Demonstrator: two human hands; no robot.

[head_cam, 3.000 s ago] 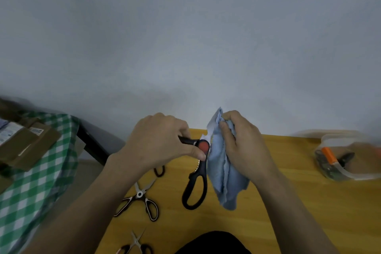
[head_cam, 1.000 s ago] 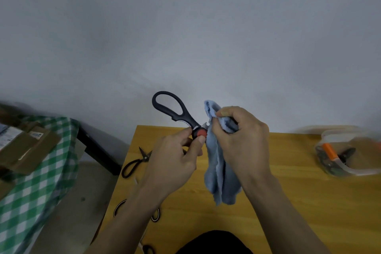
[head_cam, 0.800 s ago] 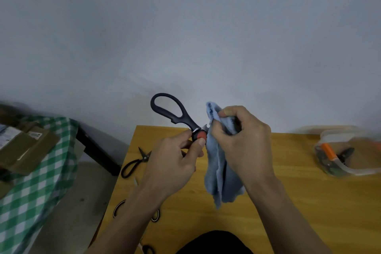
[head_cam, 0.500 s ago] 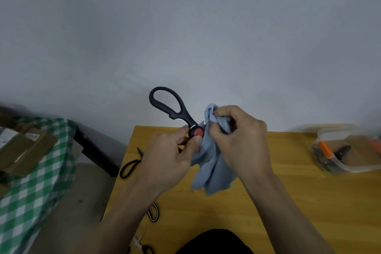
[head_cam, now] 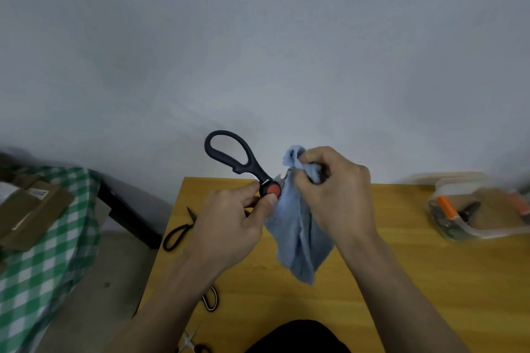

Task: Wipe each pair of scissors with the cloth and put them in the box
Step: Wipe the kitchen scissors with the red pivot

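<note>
Head view: left hand (head_cam: 229, 226) pinches black scissors (head_cam: 238, 162) at the red pivot; right hand (head_cam: 335, 195) grips blue cloth (head_cam: 298, 238) around the blades.

Home rm, wooden table (head_cam: 401, 281), checked cloth (head_cam: 48, 261)

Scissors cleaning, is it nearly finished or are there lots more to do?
Partly. The clear box already holds some orange-handled tools. Right now the left hand holds the big black scissors while the right hand rubs the blue cloth over the blades. At least three more pairs wait on the table, like the thin black scissors.
</note>
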